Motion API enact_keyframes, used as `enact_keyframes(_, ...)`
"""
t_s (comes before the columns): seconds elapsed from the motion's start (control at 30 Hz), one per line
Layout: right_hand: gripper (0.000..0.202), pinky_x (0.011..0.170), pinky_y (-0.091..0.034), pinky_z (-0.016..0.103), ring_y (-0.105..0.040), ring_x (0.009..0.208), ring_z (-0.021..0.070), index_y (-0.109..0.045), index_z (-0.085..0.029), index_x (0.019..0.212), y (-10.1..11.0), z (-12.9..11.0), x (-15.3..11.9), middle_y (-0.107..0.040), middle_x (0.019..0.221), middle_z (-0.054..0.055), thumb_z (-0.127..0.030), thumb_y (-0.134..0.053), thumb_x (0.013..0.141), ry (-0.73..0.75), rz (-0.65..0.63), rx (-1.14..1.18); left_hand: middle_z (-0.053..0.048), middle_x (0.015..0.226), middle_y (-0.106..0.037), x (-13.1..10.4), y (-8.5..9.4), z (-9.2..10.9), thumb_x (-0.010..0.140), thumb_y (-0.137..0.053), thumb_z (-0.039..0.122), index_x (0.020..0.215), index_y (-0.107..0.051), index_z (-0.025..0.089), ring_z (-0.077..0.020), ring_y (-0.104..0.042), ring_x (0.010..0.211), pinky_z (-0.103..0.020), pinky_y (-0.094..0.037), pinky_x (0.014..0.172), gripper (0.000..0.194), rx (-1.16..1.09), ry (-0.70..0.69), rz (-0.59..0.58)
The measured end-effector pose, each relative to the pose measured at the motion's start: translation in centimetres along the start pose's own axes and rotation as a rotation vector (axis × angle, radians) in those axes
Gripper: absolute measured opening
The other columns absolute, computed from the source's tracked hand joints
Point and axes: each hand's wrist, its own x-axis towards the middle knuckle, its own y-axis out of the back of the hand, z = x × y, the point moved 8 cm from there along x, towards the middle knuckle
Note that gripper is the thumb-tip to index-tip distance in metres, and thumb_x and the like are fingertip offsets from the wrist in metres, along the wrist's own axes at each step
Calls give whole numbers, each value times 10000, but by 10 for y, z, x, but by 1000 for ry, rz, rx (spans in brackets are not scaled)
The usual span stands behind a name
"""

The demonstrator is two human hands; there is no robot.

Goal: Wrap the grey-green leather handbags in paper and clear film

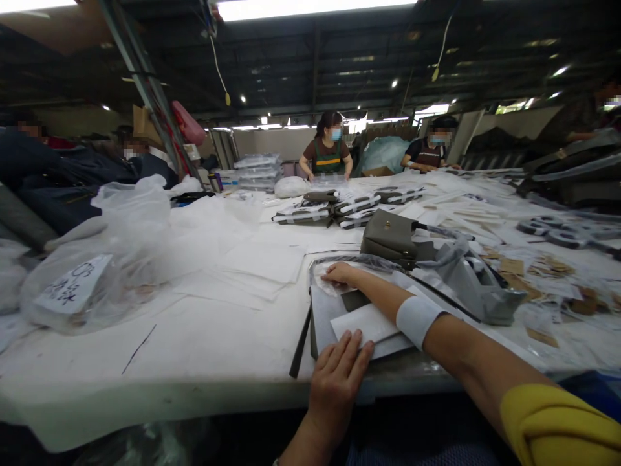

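Note:
A flat grey bag with a wrapped handle lies near the front edge of the table, with white paper on it. My left hand rests at the bag's near edge, fingers spread over the edge of the paper. Reaching across from the right, my right hand is at the top of the bag near the handle, its fingers bent together over thin white wrapping; what they hold, if anything, is hidden. A dark strap hangs beside the bag's left side.
Behind the bag stand an olive bag and a grey wrapped bag. Plastic bags and white sheets lie left on the table. Brown tags lie right. Two people work at the far side.

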Motion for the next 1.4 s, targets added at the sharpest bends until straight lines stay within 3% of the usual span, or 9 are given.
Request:
enact_keyframes(0.27, 108, 672, -581, 245, -700, 742, 126, -611, -113, 939, 4, 1, -8, -711, 863, 58, -220, -626, 943, -39, 20, 569, -12, 1354, -616, 2, 3, 1, 1004, -434, 127, 1329, -592, 251, -184, -616, 1211, -305, -536, 907, 383, -15, 13, 20)
enact_keyframes(0.47, 132, 778, -579, 257, -719, 756, 125, -602, -140, 817, 20, -12, -14, -735, 818, 70, -210, -694, 880, 59, 60, 811, -20, 1373, -600, 5, 2, -1, 1010, -413, 131, 1351, -572, 243, -191, -595, 1241, -314, -535, 927, 392, -19, 5, -41)
enact_keyframes(0.63, 197, 895, -541, 290, -703, 837, 136, -694, -139, 852, 37, -24, -47, -752, 870, 61, -305, -778, 787, 215, 30, 877, -31, 1390, -589, 5, 0, -1, 1000, -429, 125, 1371, -550, 236, -196, -577, 1263, -319, -535, 942, 406, -10, -18, -82)
enact_keyframes(0.77, 263, 910, -527, 309, -697, 862, 172, -755, -141, 864, 46, -31, -96, -762, 878, 49, -366, -802, 737, 413, 24, 712, -58, 1382, -598, 2, -4, -4, 995, -425, 116, 1387, -525, 186, -197, -566, 1275, -348, -531, 977, 411, -41, 29, -120)
enact_keyframes(0.87, 234, 897, -550, 335, -714, 909, 209, -780, -170, 913, 42, -29, -140, -774, 934, 50, -374, -739, 804, 601, 50, 447, -69, 1373, -607, 1, -6, -5, 1008, -388, 126, 1351, -552, 152, -200, -563, 1277, -359, -519, 999, 381, -81, 57, -123)
enact_keyframes(1.0, 166, 883, -580, 309, -728, 940, 191, -772, -218, 988, 29, -18, -182, -776, 987, 41, -262, -648, 887, 778, 110, 234, -84, 1355, -621, 0, -6, -5, 1001, -420, 132, 1342, -560, 154, -210, -578, 1257, -373, -508, 1017, 370, -98, 63, -116)
enact_keyframes(1.1, 198, 879, -589, 308, -730, 952, 184, -763, -228, 1009, 22, -13, -200, -772, 1011, 42, -197, -592, 915, 881, 164, 125, -85, 1347, -627, -2, -5, -7, 990, -475, 167, 1368, -544, 180, -218, -609, 1205, -380, -504, 1023, 384, -113, 86, -118)
enact_keyframes(1.23, 182, 875, -595, 298, -731, 948, 182, -758, -226, 1015, 23, -7, -208, -772, 1010, 39, -189, -611, 915, 891, 214, 120, -77, 1316, -645, -2, -3, -9, 973, -524, 179, 1361, -555, 206, -224, -602, 1199, -374, -493, 1028, 390, -127, 113, -109)
enact_keyframes(1.4, 234, 951, -576, 327, -717, 1006, 179, -752, -229, 1042, 23, -7, -221, -766, 1035, 36, -151, -559, 936, 958, 188, 181, -91, 1249, -669, 0, -2, -9, 974, -525, 175, 1339, -569, 203, -220, -602, 1192, -367, -486, 1030, 369, -142, 121, -100)
